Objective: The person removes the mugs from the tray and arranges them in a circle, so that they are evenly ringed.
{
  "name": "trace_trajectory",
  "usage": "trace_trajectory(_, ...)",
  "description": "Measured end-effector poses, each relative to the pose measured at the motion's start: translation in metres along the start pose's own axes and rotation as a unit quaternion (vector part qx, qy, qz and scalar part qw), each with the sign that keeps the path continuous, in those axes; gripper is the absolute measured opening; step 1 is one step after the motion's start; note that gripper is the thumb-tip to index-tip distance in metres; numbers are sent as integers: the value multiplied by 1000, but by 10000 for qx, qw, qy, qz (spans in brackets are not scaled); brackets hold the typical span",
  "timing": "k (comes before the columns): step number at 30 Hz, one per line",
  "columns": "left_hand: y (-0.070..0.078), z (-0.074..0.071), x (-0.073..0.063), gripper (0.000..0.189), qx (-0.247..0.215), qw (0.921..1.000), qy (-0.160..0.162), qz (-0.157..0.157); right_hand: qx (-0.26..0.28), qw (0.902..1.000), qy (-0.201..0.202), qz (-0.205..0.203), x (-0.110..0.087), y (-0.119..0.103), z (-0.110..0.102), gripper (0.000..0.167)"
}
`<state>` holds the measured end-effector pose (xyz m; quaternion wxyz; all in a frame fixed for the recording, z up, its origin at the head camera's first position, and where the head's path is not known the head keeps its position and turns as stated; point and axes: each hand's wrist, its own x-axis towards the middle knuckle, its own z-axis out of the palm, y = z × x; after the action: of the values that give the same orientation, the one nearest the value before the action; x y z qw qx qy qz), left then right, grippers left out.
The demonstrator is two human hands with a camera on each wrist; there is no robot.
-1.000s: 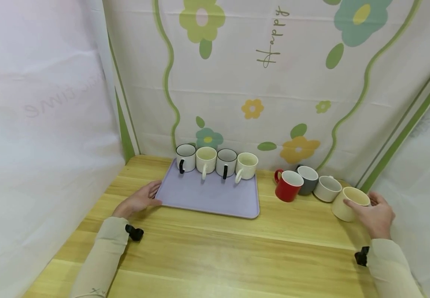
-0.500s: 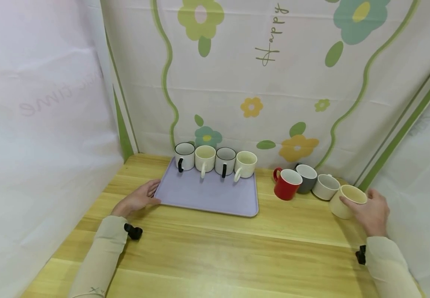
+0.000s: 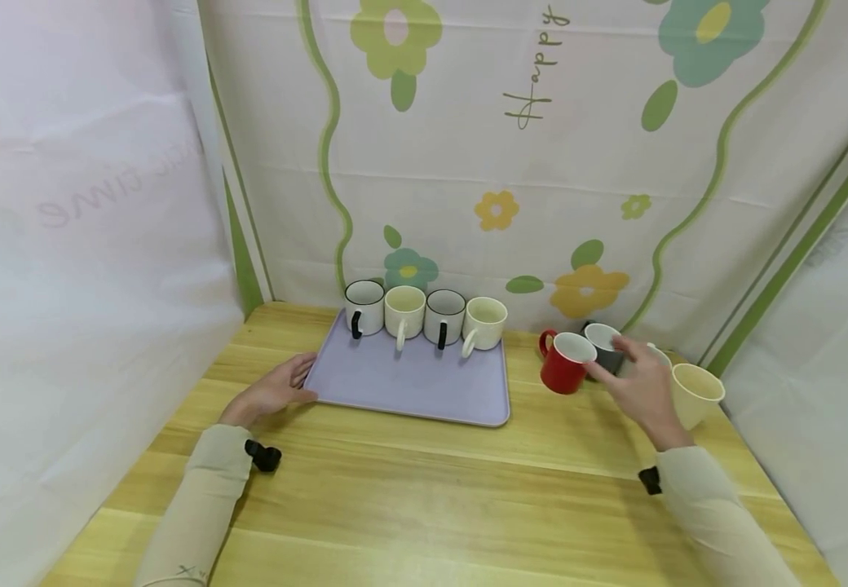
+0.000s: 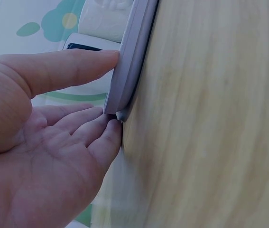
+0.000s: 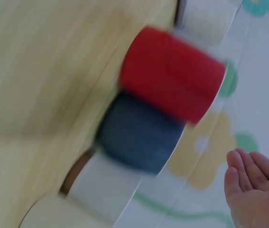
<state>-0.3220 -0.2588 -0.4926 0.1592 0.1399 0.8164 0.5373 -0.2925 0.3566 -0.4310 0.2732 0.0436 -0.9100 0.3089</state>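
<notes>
My left hand (image 3: 275, 394) touches the near left corner of a lilac tray (image 3: 409, 387). In the left wrist view, the thumb lies straight against the tray's edge and the fingertips (image 4: 108, 130) meet its lower corner. Two cream and two white, black-handled mugs line the tray's back; one is a white mug (image 3: 365, 308). My right hand (image 3: 647, 387) holds nothing. It hovers over the mugs at the right, thumb and fingers spread, near a red mug (image 3: 565, 371) and a dark grey mug (image 3: 604, 338). In the right wrist view its fingers are apart from the mugs.
A pale yellow mug (image 3: 694, 395) stands at the right end, next to a whitish mug (image 5: 103, 183) that the right hand partly covers in the head view. The wooden table (image 3: 424, 497) extends in front. A flowered cloth (image 3: 431, 147) hangs behind, with cloth at both sides.
My right hand has let go of the pale yellow mug and moved left, over toward the dark grey and red mugs. The left hand and the tray stay in place.
</notes>
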Motion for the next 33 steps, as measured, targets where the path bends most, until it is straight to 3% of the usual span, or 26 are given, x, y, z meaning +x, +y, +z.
trace_trajectory(3,-1,0,2,86,32,10000,18,-13,159,9990,-257,-338,2,-25,24,60)
trace_trajectory(8,1,-1,2,87,62,9999,41,-76,475,9937,-917,-432,8,-57,66,57)
trace_trajectory(13,2,-1,1,88,31,10000,37,-86,876,9818,-1686,-65,18,-78,104,58)
trace_trajectory(17,1,0,1,89,21,10000,14,-59,1249,9703,-2042,358,24,-88,130,56)
trace_trajectory(24,1,4,2,88,-118,9999,-31,85,1764,9551,-1978,1322,29,-97,160,50)
trace_trajectory(28,1,4,2,88,-107,9999,-49,95,2292,9354,-1785,2016,34,-99,172,45)
trace_trajectory(33,1,2,0,88,-110,9999,-20,67,3080,9031,-1505,2586,41,-98,191,45)
